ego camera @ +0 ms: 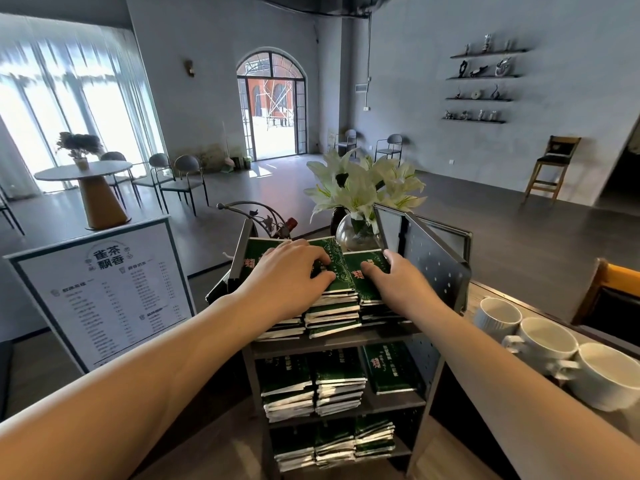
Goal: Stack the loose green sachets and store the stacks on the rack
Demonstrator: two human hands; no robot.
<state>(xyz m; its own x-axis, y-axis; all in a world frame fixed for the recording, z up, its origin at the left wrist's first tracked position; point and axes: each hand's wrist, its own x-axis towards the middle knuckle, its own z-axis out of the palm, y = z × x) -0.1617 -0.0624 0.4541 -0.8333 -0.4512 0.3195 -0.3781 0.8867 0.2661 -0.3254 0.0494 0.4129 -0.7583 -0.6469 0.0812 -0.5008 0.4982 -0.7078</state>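
Observation:
A grey metal rack (436,268) stands on the counter with three shelves of stacked green sachets. On the top shelf lie three stacks side by side. My left hand (291,271) lies on the middle top stack (334,306), fingers curled over its top sachet. My right hand (388,282) grips the right top stack (367,268), thumb on top and fingers down its right side. The middle shelf holds three more stacks (339,386). Further stacks (332,445) fill the bottom shelf.
A glass vase of white lilies (360,199) stands right behind the rack. A standing menu sign (104,292) is to the left. Three white cups (540,344) sit on the wooden counter to the right. A dark metal ornament (256,216) rises behind the rack's left side.

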